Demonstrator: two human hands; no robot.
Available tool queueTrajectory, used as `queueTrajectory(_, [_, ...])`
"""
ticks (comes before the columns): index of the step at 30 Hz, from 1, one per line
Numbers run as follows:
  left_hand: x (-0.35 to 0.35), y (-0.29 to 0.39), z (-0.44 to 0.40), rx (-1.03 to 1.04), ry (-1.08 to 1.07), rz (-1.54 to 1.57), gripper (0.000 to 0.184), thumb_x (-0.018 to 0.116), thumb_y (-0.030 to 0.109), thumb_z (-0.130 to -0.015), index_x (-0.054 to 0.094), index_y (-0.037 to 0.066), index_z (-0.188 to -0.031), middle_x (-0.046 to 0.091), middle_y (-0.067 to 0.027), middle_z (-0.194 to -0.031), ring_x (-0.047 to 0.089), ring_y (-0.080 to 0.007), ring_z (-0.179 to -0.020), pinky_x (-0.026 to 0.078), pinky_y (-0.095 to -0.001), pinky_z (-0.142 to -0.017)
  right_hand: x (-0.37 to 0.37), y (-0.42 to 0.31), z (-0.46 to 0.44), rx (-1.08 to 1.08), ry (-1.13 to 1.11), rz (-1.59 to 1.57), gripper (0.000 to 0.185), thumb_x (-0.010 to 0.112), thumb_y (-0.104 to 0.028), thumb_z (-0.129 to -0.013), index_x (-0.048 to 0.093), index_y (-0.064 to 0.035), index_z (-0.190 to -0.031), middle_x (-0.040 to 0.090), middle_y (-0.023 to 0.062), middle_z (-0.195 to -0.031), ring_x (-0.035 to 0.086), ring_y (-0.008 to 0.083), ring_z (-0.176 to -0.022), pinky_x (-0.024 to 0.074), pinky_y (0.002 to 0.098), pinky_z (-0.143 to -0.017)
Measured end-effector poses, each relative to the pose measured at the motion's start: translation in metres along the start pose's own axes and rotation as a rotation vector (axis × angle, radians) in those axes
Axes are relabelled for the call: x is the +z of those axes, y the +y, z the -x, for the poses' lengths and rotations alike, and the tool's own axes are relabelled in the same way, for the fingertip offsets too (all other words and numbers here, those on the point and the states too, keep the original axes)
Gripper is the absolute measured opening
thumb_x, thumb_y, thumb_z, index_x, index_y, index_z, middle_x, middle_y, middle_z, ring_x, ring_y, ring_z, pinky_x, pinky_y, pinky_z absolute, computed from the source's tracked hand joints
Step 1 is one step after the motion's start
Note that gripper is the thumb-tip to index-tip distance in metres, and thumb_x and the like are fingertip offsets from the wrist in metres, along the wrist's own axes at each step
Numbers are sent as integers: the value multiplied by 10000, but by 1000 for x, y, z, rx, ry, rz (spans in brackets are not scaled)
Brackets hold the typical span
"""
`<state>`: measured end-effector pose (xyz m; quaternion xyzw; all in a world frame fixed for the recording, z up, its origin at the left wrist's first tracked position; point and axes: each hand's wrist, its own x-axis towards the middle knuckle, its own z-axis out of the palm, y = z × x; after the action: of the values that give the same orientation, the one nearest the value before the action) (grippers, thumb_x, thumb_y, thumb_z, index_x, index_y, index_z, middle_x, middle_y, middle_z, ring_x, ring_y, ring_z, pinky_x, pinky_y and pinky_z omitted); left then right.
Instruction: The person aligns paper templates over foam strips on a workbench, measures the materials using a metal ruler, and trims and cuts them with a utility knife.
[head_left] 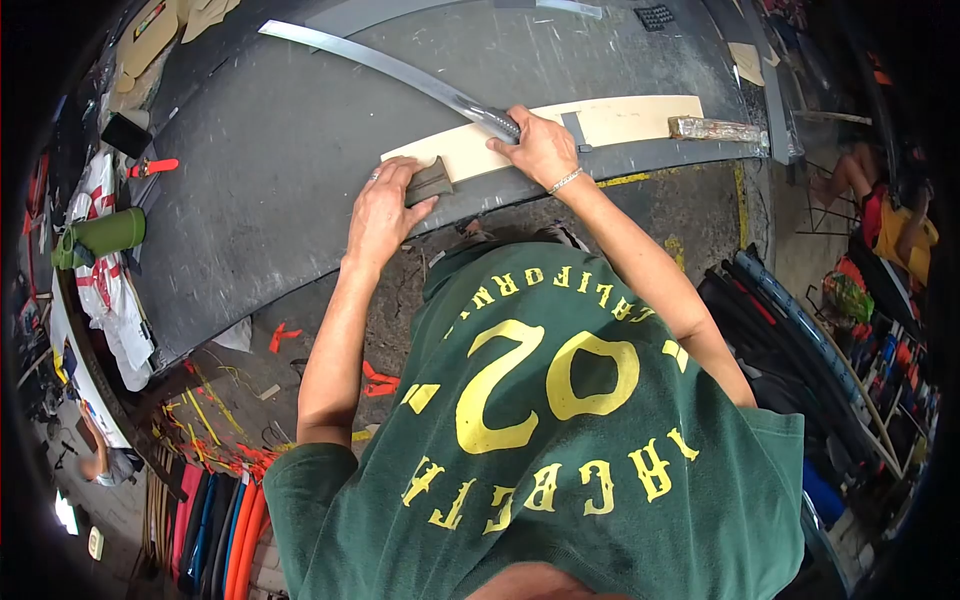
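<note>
A long cream-coloured template board [630, 122], slightly curved, lies along the near edge of the dark worktable. My left hand [383, 212] grips a small grey-brown block [430, 182] at the board's left end, thumb in front and fingers behind. A long, shiny, see-through or metallic strip [385, 68] runs from the far left down to the board. My right hand [545, 150] is closed over its near end, pressed on the board; its fingertips are partly hidden. Beside that hand, a narrow grey strap [576, 131] crosses the board. A tape-wrapped bar [716, 130] rests on its right end.
On the dark worktable [250, 200] lie orange-handled scissors or a similar tool [154, 168] and a green cylindrical pouch [108, 232] at the left. Orange scraps [378, 380] litter the floor. Rolled material [800, 300] stands at the right. Another person [890, 215] sits at far right.
</note>
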<state>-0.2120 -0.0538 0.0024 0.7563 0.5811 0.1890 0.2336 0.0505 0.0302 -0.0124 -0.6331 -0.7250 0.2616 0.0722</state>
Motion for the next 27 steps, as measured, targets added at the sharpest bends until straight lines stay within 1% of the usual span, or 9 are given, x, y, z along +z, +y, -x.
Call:
queueTrajectory(9, [3, 6, 3, -7, 36, -16, 538, 851, 141, -767, 669, 36, -1263, 663, -135, -1335, 598, -342, -1296, 472, -447, -1115, -1, 1, -2, 2, 0, -9, 467, 798, -461, -842, 679, -105, -1121, 750, 137, -863, 737, 365, -870, 564, 479, -782])
queueTrajectory(12, [-1, 6, -1, 22, 12, -31, 548, 858, 186, -778, 680, 29, -1273, 663, -144, -1336, 600, -350, -1290, 474, -453, -1116, -3, 0, -1, -1, -5, -8, 450, 797, -454, -843, 665, -100, -1087, 741, 124, -828, 735, 361, -854, 561, 479, -779])
queueTrajectory(18, [-17, 27, -10, -105, -80, -61, 594, 810, 443, -840, 716, -5, -1218, 679, -165, -1305, 614, -357, -1263, 489, -442, -1070, -1, 1, -1, -3, 10, -17, 441, 803, -440, -834, 670, -105, -1089, 741, 121, -822, 737, 352, -838, 564, 477, -762])
queueTrajectory(21, [-16, 32, -19, -105, -34, -10, 580, 778, 476, -866, 727, -17, -1168, 682, -179, -1283, 630, -380, -1217, 501, -458, -1036, -2, 1, 0, -29, 26, -5, 429, 808, -423, -828, 669, -103, -1077, 743, 121, -833, 739, 349, -839, 566, 477, -759])
queueTrajectory(22, [-16, 38, -21, -15, 17, -124, 462, 759, 357, -921, 709, 3, -1214, 690, -186, -1257, 638, -394, -1187, 506, -468, -1004, -4, 1, 0, -21, 9, -41, 414, 813, -406, -824, 667, -99, -1061, 743, 138, -850, 738, 362, -856, 565, 485, -769])
queueTrajectory(23, [-16, 50, -26, -6, 25, -78, 423, 748, 321, -933, 707, 0, -1205, 691, -185, -1248, 642, -397, -1172, 509, -467, -996, 4, 9, -3, -42, 24, -30, 490, 803, -474, -820, 679, -119, -1134, 743, 157, -868, 735, 371, -844, 565, 485, -748])
queueTrajectory(25, [-13, 78, -34, -3, 36, 14, 346, 726, 250, -955, 703, -7, -1186, 691, -183, -1229, 649, -404, -1144, 514, -467, -980, -2, 6, -4, -21, -16, -50, 477, 806, -466, -820, 682, -113, -1116, 742, 168, -869, 729, 387, -854, 562, 489, -763])
queueTrajectory(26, [-3, 86, -38, 7, 24, 86, 266, 687, 163, -973, 695, -16, -1169, 689, -183, -1205, 654, -410, -1123, 517, -463, -967, -4, 8, -5, -32, -23, -55, 475, 807, -465, -821, 685, -114, -1117, 743, 171, -874, 727, 393, -859, 562, 489, -767])
queueTrajectory(27, [5, 94, -41, -16, -3, 144, 247, 666, 144, -980, 690, -14, -1167, 687, -202, -1198, 653, -424, -1117, 516, -471, -966, -5, 10, -8, -50, -32, -62, 473, 809, -463, -821, 687, -115, -1117, 743, 174, -878, 724, 399, -864, 561, 489, -770])
